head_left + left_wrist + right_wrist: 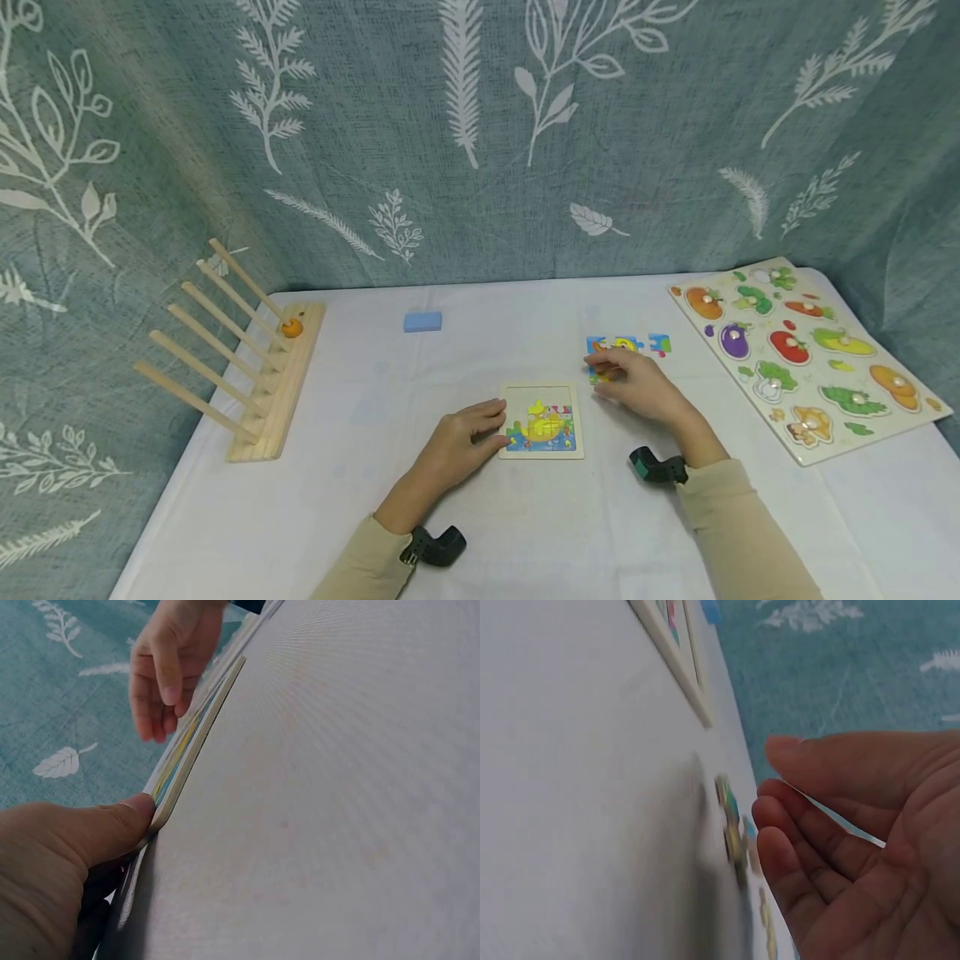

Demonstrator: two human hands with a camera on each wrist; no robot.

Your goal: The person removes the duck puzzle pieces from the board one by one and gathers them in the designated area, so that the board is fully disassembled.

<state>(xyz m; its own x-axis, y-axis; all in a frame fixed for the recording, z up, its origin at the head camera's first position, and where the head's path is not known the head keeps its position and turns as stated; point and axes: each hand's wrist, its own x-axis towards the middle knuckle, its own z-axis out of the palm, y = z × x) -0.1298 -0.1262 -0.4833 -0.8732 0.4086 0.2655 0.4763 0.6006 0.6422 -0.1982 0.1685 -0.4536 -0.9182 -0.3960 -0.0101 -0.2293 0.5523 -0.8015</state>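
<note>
A small square jigsaw puzzle tray lies on the white table, with a yellow duck picture partly filled in and bare wood along its top. My left hand rests at its left edge; in the left wrist view the thumb touches a corner of the tray, and the other fingers are mostly hidden. To the right, my right hand hovers over several loose jigsaw pieces, covering some of them. Its fingers are loosely bent, and in the right wrist view nothing shows between thumb and fingertips.
At the left stands a wooden board with slanting pegs and an orange bead at one peg's base. A blue block lies near the back. On the right is a large vegetable knob puzzle. A patterned green curtain hangs behind.
</note>
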